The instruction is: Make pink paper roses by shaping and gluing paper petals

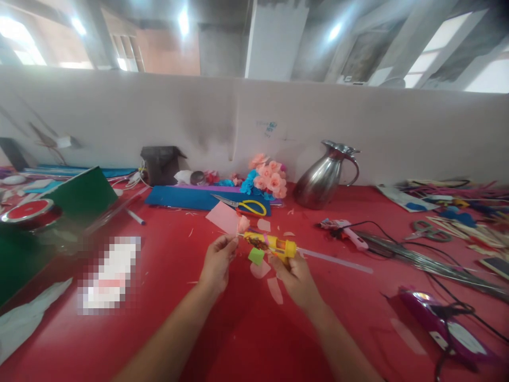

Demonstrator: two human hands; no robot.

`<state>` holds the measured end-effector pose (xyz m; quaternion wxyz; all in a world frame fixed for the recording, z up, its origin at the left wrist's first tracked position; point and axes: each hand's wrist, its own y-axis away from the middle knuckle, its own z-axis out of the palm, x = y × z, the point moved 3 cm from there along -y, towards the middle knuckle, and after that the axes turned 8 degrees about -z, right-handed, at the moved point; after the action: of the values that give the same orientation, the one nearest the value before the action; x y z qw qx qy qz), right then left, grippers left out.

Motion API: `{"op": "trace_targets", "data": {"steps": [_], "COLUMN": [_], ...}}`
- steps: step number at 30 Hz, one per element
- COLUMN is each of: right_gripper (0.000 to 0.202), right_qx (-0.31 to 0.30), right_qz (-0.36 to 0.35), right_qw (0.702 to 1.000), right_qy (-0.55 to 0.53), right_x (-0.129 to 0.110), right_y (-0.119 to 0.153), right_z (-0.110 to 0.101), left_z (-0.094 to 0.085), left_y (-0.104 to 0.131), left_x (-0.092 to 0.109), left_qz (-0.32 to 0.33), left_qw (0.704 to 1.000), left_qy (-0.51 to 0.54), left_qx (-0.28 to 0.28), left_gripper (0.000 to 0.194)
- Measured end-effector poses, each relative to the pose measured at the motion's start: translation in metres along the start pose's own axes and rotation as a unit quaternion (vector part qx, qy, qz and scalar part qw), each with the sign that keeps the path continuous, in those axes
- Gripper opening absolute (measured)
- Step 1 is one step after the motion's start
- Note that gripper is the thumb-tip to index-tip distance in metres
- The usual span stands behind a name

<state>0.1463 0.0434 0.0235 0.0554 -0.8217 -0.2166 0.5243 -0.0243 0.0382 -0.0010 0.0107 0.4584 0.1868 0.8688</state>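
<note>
Between the fingertips of my left hand (218,260), closed in a pinch, is a small pink paper flower (243,223), its petals just above the fingers. My right hand (294,278) is wrapped round the rear of a yellow tool that looks like a glue gun (266,241). Its thin metal tip points left and is close to the base of the flower; whether they touch I cannot tell. Under the hands lie a green paper piece (256,257) and several pink paper petals (275,291). Yellow-handled scissors (252,207) rest on a blue sheet (178,200) behind.
A pink paper bouquet (273,180) and a steel jug (326,175) stand by the wall. To the right are a pink corded tool (355,237), wire stems (433,262), grey-handled scissors (431,232) and a purple corded device (441,323). A green board (87,196) leans at left.
</note>
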Motion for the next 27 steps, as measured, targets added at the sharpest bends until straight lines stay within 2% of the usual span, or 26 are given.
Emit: {"op": "trace_targets", "data": {"steps": [7, 11, 14, 18, 21, 24, 27], "right_gripper": [0.034, 0.035, 0.037, 0.038, 0.037, 0.036, 0.038], "right_qx": [0.0, 0.009, 0.018, 0.024, 0.071, 0.134, 0.093], "right_qz": [0.007, 0.018, 0.034, 0.061, 0.054, 0.08, 0.172], "right_qw": [0.999, 0.999, 0.999, 0.992, 0.982, 0.973, 0.974], "right_qy": [0.043, 0.036, 0.0, -0.107, -0.165, -0.173, -0.116], "right_x": [0.004, 0.006, 0.007, 0.008, 0.007, 0.013, 0.03], "right_y": [-0.002, -0.001, 0.0, 0.0, -0.005, -0.011, -0.011], "right_z": [-0.003, -0.004, -0.004, -0.005, -0.019, -0.045, -0.07], "left_z": [-0.001, -0.001, -0.002, -0.004, -0.004, -0.003, -0.001], "left_y": [0.0, 0.0, -0.001, -0.003, -0.004, -0.004, -0.003], "left_x": [0.001, 0.003, 0.004, 0.003, 0.002, 0.004, 0.005], "left_qz": [-0.006, 0.001, 0.005, -0.013, -0.007, 0.03, 0.067], "left_qw": [1.0, 1.0, 1.0, 0.998, 0.997, 0.997, 0.996], "left_qy": [0.011, 0.015, 0.027, 0.057, 0.069, 0.066, 0.038], "left_qx": [0.019, 0.01, 0.007, 0.004, -0.022, -0.038, -0.038], "left_gripper": [0.025, 0.025, 0.025, 0.027, 0.026, 0.022, 0.02]}}
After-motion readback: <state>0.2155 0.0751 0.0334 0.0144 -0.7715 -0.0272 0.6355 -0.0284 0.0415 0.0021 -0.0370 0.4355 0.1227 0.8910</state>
